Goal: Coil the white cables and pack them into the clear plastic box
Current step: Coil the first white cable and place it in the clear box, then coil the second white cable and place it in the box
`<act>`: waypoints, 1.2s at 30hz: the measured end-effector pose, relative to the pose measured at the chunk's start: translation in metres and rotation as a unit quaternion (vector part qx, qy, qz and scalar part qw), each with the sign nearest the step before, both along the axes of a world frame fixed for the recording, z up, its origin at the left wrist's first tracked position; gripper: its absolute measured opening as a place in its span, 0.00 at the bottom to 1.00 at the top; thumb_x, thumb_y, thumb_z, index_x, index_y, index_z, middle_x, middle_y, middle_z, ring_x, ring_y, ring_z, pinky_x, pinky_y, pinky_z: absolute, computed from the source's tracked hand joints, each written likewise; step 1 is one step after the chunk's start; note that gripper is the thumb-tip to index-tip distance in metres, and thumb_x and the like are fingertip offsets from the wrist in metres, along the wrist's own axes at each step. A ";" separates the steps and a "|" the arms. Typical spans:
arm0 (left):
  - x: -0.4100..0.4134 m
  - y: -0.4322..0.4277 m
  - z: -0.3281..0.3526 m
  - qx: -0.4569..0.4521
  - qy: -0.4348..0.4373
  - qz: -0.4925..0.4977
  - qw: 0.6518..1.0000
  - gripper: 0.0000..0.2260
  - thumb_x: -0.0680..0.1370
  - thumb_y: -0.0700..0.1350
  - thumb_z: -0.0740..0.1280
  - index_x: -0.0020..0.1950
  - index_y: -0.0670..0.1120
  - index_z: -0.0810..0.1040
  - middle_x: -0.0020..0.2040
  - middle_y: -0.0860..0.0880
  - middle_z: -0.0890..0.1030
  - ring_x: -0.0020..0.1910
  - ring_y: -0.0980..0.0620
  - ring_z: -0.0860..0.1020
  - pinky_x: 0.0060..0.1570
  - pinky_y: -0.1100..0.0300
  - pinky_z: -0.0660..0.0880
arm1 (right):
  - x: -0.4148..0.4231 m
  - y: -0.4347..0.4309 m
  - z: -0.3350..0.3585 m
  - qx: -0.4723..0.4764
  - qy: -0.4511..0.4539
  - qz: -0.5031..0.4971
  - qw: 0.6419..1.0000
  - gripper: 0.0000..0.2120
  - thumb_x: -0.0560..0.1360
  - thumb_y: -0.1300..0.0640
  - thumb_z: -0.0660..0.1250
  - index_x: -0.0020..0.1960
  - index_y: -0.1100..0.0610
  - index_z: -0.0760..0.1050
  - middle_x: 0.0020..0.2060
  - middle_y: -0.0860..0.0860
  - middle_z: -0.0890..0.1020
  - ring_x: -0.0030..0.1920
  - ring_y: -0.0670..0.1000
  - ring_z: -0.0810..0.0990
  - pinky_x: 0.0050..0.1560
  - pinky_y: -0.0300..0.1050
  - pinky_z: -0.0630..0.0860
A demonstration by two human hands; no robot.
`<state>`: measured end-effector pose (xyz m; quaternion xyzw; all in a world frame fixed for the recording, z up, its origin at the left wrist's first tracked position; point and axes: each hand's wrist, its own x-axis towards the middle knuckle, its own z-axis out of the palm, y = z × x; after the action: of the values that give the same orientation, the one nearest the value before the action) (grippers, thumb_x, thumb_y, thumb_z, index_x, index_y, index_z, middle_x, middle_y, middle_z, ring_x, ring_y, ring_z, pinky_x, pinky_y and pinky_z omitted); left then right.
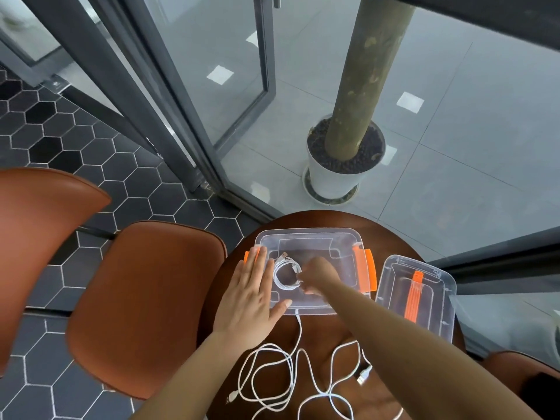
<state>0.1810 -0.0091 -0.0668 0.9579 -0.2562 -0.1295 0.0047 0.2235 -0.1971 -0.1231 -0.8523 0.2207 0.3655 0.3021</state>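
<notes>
A clear plastic box (306, 237) with orange latches stands open on the round brown table. A coiled white cable (286, 275) lies inside it at the left. My right hand (318, 275) reaches into the box, fingers pinched at the coil's right edge. My left hand (253, 294) lies flat and spread against the box's left side, thumb on the front rim. Loose white cables (272, 377) with USB plugs sprawl tangled on the table in front of the box, partly under my right forearm.
The box's clear lid (418, 295) with an orange handle lies to the right on the table (321, 331). Brown leather chairs (145, 304) stand at the left. A white plant pot (330, 177) and glass door frames stand beyond the table.
</notes>
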 end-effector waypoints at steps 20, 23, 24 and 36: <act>0.000 -0.002 0.018 -0.017 -0.007 0.001 1.000 0.37 0.79 0.68 0.45 0.81 0.47 0.54 0.82 0.40 0.49 0.81 0.40 0.48 0.76 0.40 0.59 | -0.013 -0.018 0.051 0.043 -0.112 0.022 0.993 0.19 0.76 0.57 0.70 0.66 0.55 0.77 0.61 0.52 0.82 0.56 0.54 0.82 0.59 0.48 0.80; -0.009 -0.004 0.026 -0.026 -0.005 0.011 1.000 0.36 0.79 0.67 0.49 0.80 0.47 0.57 0.82 0.39 0.51 0.81 0.40 0.51 0.75 0.40 0.61 | -0.024 -0.021 0.067 0.015 -0.149 0.053 0.987 0.18 0.77 0.57 0.68 0.66 0.53 0.77 0.61 0.52 0.82 0.59 0.54 0.81 0.59 0.45 0.78; -0.012 -0.005 0.029 -0.027 -0.008 0.012 1.000 0.35 0.79 0.67 0.51 0.80 0.47 0.59 0.82 0.39 0.52 0.81 0.39 0.51 0.74 0.39 0.62 | -0.029 -0.022 0.073 0.003 -0.160 0.061 0.985 0.18 0.76 0.57 0.68 0.66 0.52 0.77 0.60 0.52 0.83 0.60 0.54 0.81 0.60 0.46 0.77; -0.065 -0.008 0.058 -0.012 -0.035 0.019 0.999 0.28 0.76 0.49 0.68 0.75 0.44 0.67 0.75 0.38 0.67 0.76 0.39 0.63 0.74 0.38 0.63 | -0.106 -0.037 0.138 -0.014 -0.283 0.067 0.957 0.12 0.77 0.54 0.66 0.59 0.52 0.81 0.51 0.49 0.86 0.51 0.53 0.83 0.53 0.46 0.79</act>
<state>0.1156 -0.0175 -0.0085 0.9665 -0.2392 -0.0929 0.0094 0.1178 -0.2341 0.0146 -0.9378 0.0743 0.1258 0.3149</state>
